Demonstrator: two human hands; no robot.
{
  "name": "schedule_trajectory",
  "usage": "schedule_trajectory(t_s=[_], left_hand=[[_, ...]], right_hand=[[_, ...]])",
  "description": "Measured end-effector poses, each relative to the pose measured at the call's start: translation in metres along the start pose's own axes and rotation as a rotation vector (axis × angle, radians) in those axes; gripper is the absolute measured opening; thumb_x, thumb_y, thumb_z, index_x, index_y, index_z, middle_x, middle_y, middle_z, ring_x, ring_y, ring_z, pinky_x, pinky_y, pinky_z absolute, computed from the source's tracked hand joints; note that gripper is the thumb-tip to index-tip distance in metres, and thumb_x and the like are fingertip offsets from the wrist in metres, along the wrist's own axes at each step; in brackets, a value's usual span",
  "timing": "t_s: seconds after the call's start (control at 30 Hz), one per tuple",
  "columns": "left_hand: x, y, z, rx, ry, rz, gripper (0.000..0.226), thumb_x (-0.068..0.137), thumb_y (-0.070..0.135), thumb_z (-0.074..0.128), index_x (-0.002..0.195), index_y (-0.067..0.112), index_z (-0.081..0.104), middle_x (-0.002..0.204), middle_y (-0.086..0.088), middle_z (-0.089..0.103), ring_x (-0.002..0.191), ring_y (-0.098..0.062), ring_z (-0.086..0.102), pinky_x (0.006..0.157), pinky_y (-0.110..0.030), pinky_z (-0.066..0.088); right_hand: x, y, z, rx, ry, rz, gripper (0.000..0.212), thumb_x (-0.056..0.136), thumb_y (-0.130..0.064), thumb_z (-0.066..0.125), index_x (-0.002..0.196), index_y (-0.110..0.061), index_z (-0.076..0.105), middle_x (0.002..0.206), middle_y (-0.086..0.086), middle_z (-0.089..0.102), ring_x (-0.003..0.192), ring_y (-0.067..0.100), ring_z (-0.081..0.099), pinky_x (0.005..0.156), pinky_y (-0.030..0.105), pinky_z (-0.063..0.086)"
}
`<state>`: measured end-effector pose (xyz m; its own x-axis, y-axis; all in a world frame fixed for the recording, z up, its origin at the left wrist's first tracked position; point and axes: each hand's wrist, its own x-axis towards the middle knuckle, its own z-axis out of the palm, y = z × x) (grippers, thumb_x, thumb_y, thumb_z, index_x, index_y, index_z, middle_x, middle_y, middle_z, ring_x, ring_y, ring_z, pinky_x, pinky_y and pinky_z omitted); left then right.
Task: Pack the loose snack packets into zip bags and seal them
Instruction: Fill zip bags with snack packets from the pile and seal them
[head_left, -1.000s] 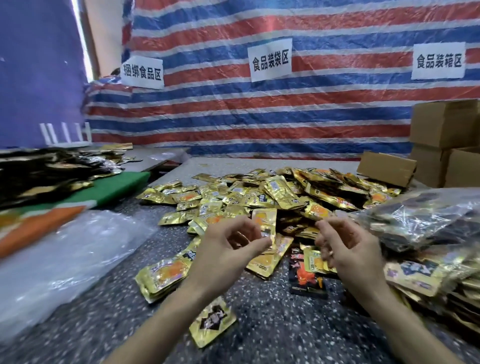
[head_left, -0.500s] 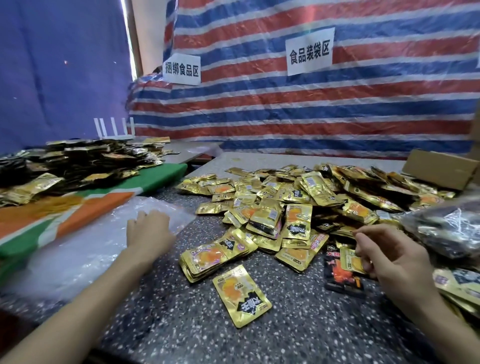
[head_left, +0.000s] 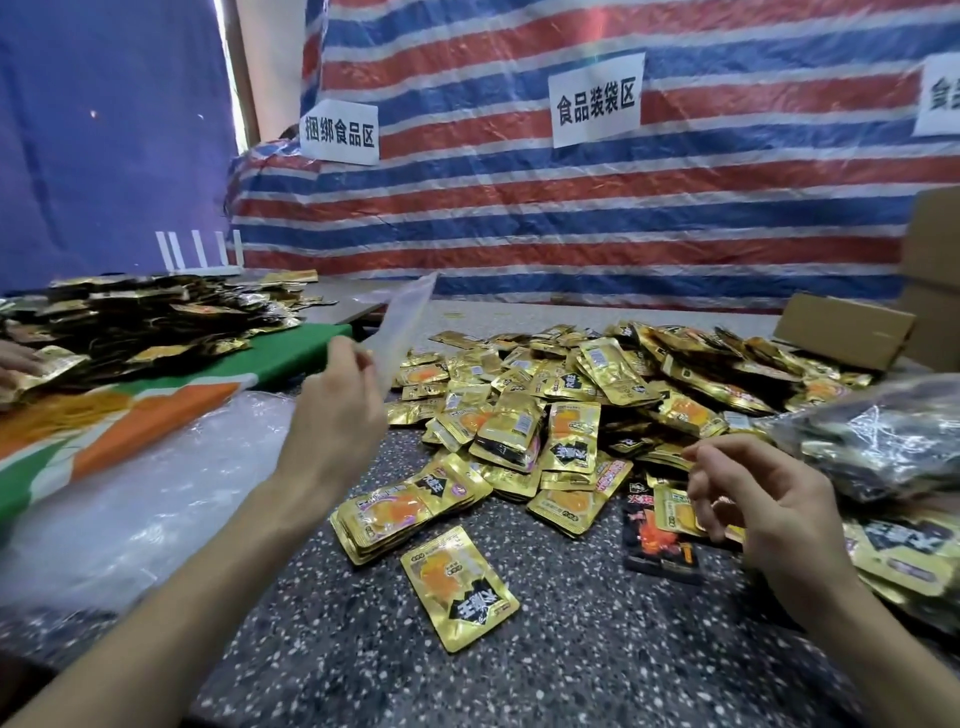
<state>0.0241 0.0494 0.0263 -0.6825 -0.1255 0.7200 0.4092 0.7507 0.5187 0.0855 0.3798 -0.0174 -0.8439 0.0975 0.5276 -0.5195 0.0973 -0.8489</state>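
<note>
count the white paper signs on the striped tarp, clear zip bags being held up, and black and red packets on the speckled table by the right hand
white paper signs: 3 (the right one is cut off by the frame)
clear plastic zip bag, pinched in the left hand: 1
black and red snack packet: 1
total: 5

- Your zip bag (head_left: 402, 322) is a motion blur, its lower end hidden behind your pinching left hand (head_left: 337, 415).
- Your right hand (head_left: 753, 504) covers part of the black packet (head_left: 654, 540); whether its curled fingers hold anything is unclear.
- The right edge cuts off a sign (head_left: 941, 96) and the cardboard boxes (head_left: 932, 244).
</note>
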Motion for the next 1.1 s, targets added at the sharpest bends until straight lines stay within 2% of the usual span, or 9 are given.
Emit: schedule_trajectory(t_s=[0.2,0.33,0.4,0.47,0.53,0.63,0.83,0.93,1.1], left_hand=[[-0.029,0.075,0.028,-0.244,-0.186,0.366,0.012,0.102,0.003,0.044,0.098,0.014,0.045,0.069,-0.008,0.057,0.047,-0.020,0.046,0.038,-0.035,0.035],[-0.056,0.092,0.051,-0.028,-0.525,0.685,0.034,0.088,-0.009,0.051,0.118,0.006,0.052,0.082,-0.009,0.062,0.064,-0.018,0.051,0.055,-0.032,0.042],[-0.070,0.097,0.061,0.027,-0.663,0.776,0.048,0.082,-0.012,0.053,0.124,0.012,0.049,0.098,-0.009,0.066,0.082,-0.021,0.057,0.070,-0.035,0.049],[-0.081,0.099,0.070,0.023,-0.747,0.811,0.057,0.080,-0.014,0.055,0.126,0.019,0.043,0.106,-0.007,0.066,0.092,-0.021,0.058,0.079,-0.035,0.051],[-0.087,0.096,0.076,-0.001,-0.799,0.805,0.056,0.081,-0.009,0.057,0.129,0.016,0.043,0.111,-0.005,0.067,0.095,-0.019,0.059,0.083,-0.032,0.051],[-0.088,0.092,0.078,-0.070,-0.859,0.708,0.031,0.094,0.010,0.042,0.123,0.021,0.047,0.106,0.004,0.067,0.090,-0.011,0.059,0.081,-0.023,0.050],[-0.089,0.093,0.082,-0.108,-0.841,0.636,0.016,0.100,0.019,0.046,0.113,0.028,0.050,0.092,0.008,0.066,0.077,-0.007,0.059,0.068,-0.019,0.048],[-0.089,0.095,0.083,-0.149,-0.869,0.583,0.016,0.100,0.022,0.043,0.114,0.030,0.047,0.088,0.007,0.063,0.072,-0.009,0.055,0.062,-0.019,0.041],[-0.088,0.104,0.075,-0.436,-0.946,0.205,0.019,0.083,0.024,0.051,0.097,0.028,0.063,0.093,0.012,0.068,0.092,-0.003,0.064,0.084,-0.025,0.053]], right_hand=[[0.004,-0.010,-0.007,0.343,-0.118,0.330,0.057,0.090,-0.056,0.043,0.087,-0.005,0.066,0.073,0.013,0.063,0.059,0.022,0.060,0.045,0.027,0.047],[0.006,-0.021,-0.018,0.394,-0.200,0.444,0.081,0.067,-0.090,0.052,0.063,-0.011,0.064,0.064,0.008,0.059,0.054,0.021,0.058,0.046,0.028,0.050],[0.008,-0.021,-0.023,0.380,-0.160,0.469,0.076,0.077,-0.083,0.050,0.061,-0.010,0.066,0.060,0.007,0.056,0.050,0.019,0.057,0.050,0.029,0.054],[0.012,-0.020,-0.027,0.333,-0.097,0.535,0.050,0.076,-0.059,0.066,0.061,-0.011,0.063,0.058,0.004,0.046,0.045,0.016,0.043,0.043,0.021,0.040],[0.015,-0.018,-0.034,0.222,-0.113,0.571,0.032,0.069,-0.040,0.075,0.068,-0.013,0.058,0.057,0.003,0.042,0.045,0.014,0.037,0.039,0.020,0.029],[0.014,-0.018,-0.040,0.138,-0.217,0.575,0.025,0.071,-0.031,0.075,0.074,-0.008,0.064,0.061,0.007,0.059,0.047,0.016,0.053,0.038,0.020,0.038],[0.010,-0.020,-0.047,-0.085,-0.423,0.689,0.047,0.078,-0.061,0.077,0.068,-0.014,0.074,0.067,0.007,0.065,0.053,0.015,0.059,0.044,0.020,0.044],[0.009,-0.020,-0.051,-0.085,-0.555,0.689,0.029,0.080,-0.041,0.077,0.075,-0.012,0.077,0.076,0.009,0.071,0.055,0.010,0.056,0.045,0.019,0.045],[0.009,-0.019,-0.051,-0.016,-0.534,0.635,0.018,0.076,-0.020,0.077,0.076,-0.002,0.076,0.073,0.016,0.071,0.048,0.009,0.051,0.044,0.019,0.046]])
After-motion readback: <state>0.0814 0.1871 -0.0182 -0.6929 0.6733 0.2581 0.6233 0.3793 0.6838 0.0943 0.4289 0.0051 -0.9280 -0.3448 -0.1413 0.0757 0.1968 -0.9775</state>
